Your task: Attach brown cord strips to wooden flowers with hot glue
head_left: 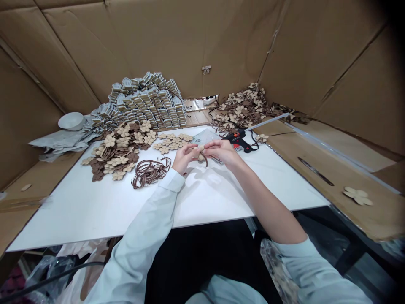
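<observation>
Both of my hands meet over the middle of the white board. My left hand (184, 158) pinches the left side of a tan flower cutout (200, 154). On its other side, my right hand (223, 151) has its fingers closed at the flower's edge. A brown cord (205, 161) curves down from the flower between the hands. Just beyond the right hand lies a black and red glue gun (238, 138) with a small red light. A tangle of brown cords (150, 172) rests left of my left hand. Flat tan flowers (173, 142) lie behind it.
Brown and tan flowers (122, 147) are heaped at the left. Behind them rise stacked small packets (145, 103) beside a white bowl (71, 121). Flowers with cords (243, 105) pile up at the back right. A glue stick (267, 121) sticks out behind the gun. Cardboard walls (177, 42) enclose the board.
</observation>
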Tool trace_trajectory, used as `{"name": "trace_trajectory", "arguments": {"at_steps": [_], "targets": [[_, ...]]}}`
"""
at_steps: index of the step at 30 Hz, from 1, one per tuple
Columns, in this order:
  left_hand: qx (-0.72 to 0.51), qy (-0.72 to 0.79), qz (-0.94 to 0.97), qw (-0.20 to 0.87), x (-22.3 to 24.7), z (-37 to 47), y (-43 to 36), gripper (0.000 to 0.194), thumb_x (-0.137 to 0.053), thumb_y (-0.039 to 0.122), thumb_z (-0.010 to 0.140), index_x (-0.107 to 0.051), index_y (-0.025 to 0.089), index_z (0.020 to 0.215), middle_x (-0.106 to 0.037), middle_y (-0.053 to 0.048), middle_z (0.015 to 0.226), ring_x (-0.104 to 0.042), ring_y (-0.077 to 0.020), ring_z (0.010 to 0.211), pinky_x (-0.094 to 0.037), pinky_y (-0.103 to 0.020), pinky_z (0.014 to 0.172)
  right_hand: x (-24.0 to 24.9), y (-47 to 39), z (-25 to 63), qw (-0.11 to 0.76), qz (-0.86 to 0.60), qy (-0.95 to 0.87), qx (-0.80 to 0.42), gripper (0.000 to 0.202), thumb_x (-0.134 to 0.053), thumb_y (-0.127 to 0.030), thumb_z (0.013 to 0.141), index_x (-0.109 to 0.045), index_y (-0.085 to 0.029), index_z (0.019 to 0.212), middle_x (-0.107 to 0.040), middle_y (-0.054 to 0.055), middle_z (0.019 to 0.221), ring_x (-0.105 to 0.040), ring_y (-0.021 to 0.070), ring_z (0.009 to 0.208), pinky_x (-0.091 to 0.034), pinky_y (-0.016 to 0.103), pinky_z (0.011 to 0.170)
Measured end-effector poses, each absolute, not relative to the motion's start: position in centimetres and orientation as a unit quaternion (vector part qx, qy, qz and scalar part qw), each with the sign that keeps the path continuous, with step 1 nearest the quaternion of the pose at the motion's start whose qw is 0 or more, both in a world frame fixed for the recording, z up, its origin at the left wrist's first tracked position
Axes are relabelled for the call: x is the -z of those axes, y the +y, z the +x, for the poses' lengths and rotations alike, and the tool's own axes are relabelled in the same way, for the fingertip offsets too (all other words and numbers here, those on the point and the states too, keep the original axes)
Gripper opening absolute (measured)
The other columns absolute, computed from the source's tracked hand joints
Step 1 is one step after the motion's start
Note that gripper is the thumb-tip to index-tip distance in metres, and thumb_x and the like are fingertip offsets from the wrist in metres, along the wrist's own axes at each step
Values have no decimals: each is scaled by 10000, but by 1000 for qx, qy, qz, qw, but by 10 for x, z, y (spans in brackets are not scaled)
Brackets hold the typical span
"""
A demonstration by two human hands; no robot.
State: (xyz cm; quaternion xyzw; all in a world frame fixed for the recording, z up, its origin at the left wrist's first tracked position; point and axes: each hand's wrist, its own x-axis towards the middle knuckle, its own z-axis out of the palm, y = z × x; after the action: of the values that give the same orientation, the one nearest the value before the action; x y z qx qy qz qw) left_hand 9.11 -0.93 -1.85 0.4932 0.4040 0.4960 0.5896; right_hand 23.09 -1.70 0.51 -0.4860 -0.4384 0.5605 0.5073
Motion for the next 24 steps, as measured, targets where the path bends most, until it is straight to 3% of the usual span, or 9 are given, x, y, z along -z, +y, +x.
{"name": "trace_trajectory", "arguments": {"at_steps": [16, 24], "targets": [[-526, 396, 468, 590, 25, 92, -7, 446, -769, 249, 407, -562, 114, 778, -618, -6, 601, -562, -108, 555, -458, -284, 634, -1, -17, 230, 482, -469, -460, -579, 189, -669, -28, 473, -581, -124, 611, -612, 7, 511, -568, 103, 468, -473, 197, 486], [-513, 390, 497, 581, 23, 88, -6, 436, -749, 227, 450, -619, 103, 847, -639, -24, 614, -573, -122, 578, -452, -286, 654, -1, -16, 232, 478, -460, -474, -579, 203, -685, -47, 475, -581, -125, 632, -624, 14, 543, -585, 113, 505, -483, 213, 514]]}}
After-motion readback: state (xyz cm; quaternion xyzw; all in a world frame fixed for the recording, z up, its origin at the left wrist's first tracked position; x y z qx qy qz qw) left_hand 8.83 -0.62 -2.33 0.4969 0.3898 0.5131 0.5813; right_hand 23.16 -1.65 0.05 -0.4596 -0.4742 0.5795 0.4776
